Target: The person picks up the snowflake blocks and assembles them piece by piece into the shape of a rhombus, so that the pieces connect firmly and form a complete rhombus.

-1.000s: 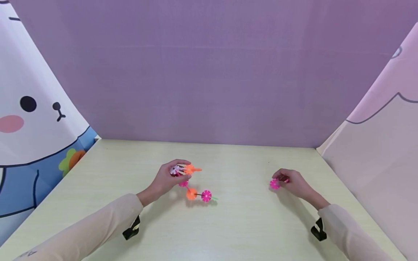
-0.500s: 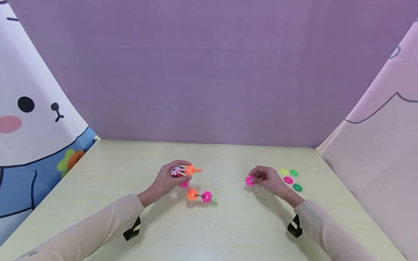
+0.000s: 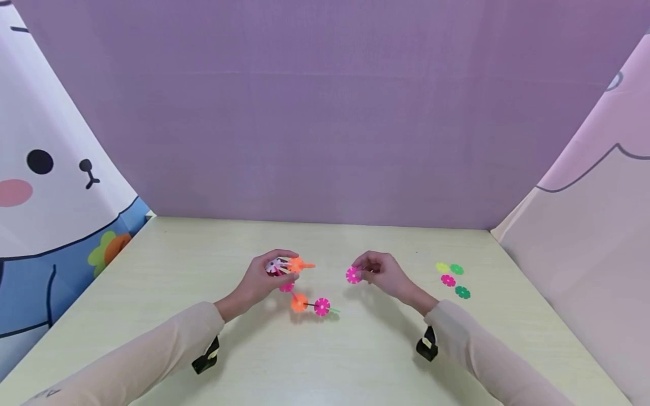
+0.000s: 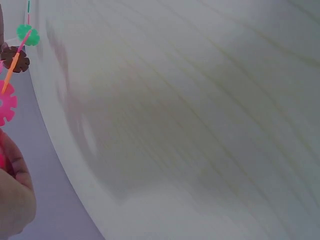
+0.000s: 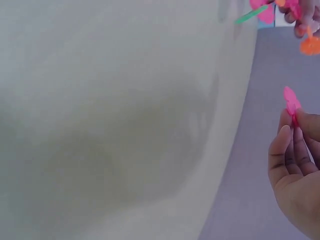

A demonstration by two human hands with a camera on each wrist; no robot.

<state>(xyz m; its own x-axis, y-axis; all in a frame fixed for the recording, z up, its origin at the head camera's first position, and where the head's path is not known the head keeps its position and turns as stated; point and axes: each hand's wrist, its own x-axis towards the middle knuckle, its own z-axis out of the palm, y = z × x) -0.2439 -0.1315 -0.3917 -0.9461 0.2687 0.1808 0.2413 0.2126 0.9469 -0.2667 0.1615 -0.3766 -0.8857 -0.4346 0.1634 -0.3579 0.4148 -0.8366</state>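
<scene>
In the head view my left hand point(image 3: 261, 282) holds a chain of notched, flower-shaped plastic building discs between thumb and fingers. A white disc point(image 3: 276, 265) and an orange disc point(image 3: 295, 265) show at the grip. Below hang another orange disc point(image 3: 299, 303) and a pink disc point(image 3: 322, 307) with a green piece seen edge-on. In the left wrist view a brown disc point(image 4: 19, 59) and a green disc point(image 4: 28, 35) belong to linked pieces. To the right, my right hand point(image 3: 388, 276) pinches a single pink disc point(image 3: 353, 275), apart from the chain.
On the pale table point(image 3: 325, 366), right of my right hand, lie loose discs: a yellow disc point(image 3: 442, 267), a light green disc point(image 3: 457, 269), a pink disc point(image 3: 448, 280) and a dark green disc point(image 3: 462, 292). A purple backdrop point(image 3: 325, 124) stands behind.
My right hand has moved left with the pink disc, closer to the chain, uncovering the loose discs at the right. My left hand stays nearly still, holding the chain.
</scene>
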